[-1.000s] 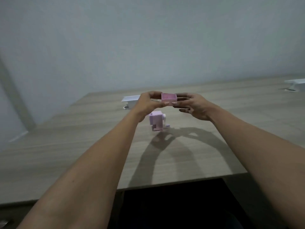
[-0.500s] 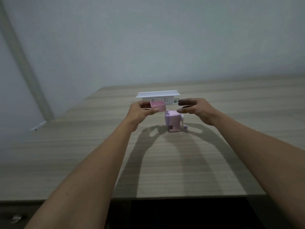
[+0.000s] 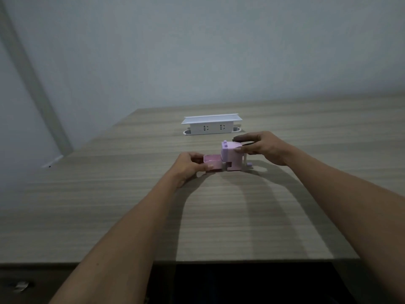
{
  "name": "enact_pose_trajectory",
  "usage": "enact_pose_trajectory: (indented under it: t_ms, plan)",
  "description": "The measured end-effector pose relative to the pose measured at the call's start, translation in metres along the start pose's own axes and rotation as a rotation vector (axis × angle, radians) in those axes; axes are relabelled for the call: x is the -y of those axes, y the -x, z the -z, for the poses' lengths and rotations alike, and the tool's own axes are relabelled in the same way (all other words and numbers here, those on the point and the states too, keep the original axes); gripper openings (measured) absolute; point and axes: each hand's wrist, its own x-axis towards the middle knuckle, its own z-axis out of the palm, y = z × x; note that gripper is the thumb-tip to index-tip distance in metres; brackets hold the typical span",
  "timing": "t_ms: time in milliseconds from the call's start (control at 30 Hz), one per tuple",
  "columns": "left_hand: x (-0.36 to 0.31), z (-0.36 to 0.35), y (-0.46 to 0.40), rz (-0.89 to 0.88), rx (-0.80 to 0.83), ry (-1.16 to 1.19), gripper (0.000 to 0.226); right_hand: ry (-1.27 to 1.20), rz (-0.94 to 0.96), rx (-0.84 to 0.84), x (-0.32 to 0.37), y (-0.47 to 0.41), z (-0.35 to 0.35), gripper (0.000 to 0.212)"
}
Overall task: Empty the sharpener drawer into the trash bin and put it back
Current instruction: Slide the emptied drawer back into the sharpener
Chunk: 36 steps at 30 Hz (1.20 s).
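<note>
A small pink sharpener (image 3: pixel 233 157) with a crank on its right side stands on the wooden table (image 3: pixel 131 205). My right hand (image 3: pixel 262 145) grips its top and right side. The pink drawer (image 3: pixel 212 163) sits on the table at the sharpener's left, its right end at the sharpener's opening and most of it sticking out. My left hand (image 3: pixel 189 166) holds the drawer's left end. The drawer's inside looks bare. No trash bin is in view.
A white pop-up power socket box (image 3: pixel 210 125) stands on the table behind the sharpener. A grey wall rises beyond the far edge. The table's near edge runs across the bottom, with dark space below it.
My left hand has lowered the drawer from the air to the table at the sharpener's left side. My right hand has come down onto the sharpener and taken hold of it.
</note>
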Motion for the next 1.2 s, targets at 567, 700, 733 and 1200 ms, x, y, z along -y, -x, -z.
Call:
enact_pose_trajectory:
  t_ms: [567, 700, 733, 1200]
  plan:
    - [-0.002, -0.002, -0.005, 0.04, 0.0, -0.053, 0.044, -0.061, -0.025, 0.012, -0.01, -0.008, 0.002, 0.052]
    - [0.001, -0.001, -0.009, 0.047, -0.001, -0.065, 0.049, -0.073, -0.033, 0.013, -0.012, -0.008, 0.003, 0.05]
    - [0.002, -0.001, -0.01, 0.051, -0.002, -0.068, 0.05, -0.075, -0.034, 0.013, -0.012, -0.008, 0.003, 0.05]
    - [0.0, -0.016, -0.007, 0.005, 0.012, -0.048, 0.052, -0.072, -0.037, 0.022, -0.009, -0.008, 0.002, 0.049]
